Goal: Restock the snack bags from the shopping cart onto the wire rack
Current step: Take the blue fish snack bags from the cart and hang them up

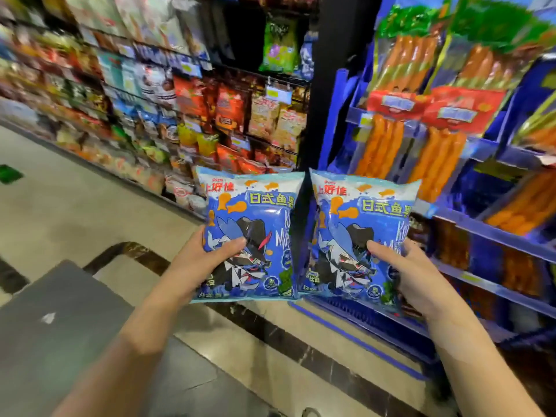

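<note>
**2 blue snack bags held up side by side**

In the middle of the frame, 2 matching blue snack bags are held upright in the air, printed fronts facing us. Their inner edges meet or nearly meet.

The left hand point(204, 263) grips the left snack bag point(255, 212) at its lower left edge. Its fingers point(230, 245) are clasped round the bag, thumb on the front and the rest tucked behind. The right hand point(421, 278) grips the right snack bag point(361, 215) at its lower right edge in the same way, thumb pressed on the print. Neither bag rests on any shelf.

Behind them, in the upper centre, stands the wire rack point(296, 100). It is blurred and hung with orange, red and yellow packets point(230, 111). Along the right side a blue shelf point(496, 233) carries sausage packs point(436, 158), orange under clear wrap.

At the lower left a grey flat panel point(60, 326) lies over the pale tiled floor point(75, 200), which has a dark marbled band.
</note>
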Demonstrator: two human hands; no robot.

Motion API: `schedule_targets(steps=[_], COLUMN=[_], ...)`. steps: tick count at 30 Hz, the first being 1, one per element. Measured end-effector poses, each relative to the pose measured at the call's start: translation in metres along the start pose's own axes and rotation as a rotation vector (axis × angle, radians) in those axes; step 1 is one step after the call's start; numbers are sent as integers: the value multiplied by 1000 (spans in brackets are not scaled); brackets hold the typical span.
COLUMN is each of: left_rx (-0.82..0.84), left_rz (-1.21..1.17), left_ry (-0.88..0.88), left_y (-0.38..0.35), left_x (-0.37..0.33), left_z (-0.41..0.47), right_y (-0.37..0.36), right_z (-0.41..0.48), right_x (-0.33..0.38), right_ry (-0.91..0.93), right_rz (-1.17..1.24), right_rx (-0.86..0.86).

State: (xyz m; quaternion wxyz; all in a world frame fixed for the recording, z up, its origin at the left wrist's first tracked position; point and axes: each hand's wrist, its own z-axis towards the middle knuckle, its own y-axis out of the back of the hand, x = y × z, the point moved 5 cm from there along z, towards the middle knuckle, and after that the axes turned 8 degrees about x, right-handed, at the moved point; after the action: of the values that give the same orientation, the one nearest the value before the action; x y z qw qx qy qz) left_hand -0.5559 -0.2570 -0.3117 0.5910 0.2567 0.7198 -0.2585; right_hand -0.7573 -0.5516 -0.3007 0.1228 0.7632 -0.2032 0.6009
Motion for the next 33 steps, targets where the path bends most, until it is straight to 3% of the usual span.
schedule_targets(steps=[8, 17, 27, 33], left_rx=[-218, -269, -208, -22], left_rz=[-26, 48, 154, 141], left_ry=[-23, -42, -86, -120], left_y=[130, 224, 289, 308], left_x=[-14, -54, -103, -132], left_z=[5, 99, 223, 304], right_y=[-122, -199, -221, -218], right_z=[118, 263, 362, 389], right_x=[28, 62, 126, 153], right_ry=[64, 108, 204, 245], right_rz=[-35, -13, -5, -1], right_rx=[231, 295, 253, 97])
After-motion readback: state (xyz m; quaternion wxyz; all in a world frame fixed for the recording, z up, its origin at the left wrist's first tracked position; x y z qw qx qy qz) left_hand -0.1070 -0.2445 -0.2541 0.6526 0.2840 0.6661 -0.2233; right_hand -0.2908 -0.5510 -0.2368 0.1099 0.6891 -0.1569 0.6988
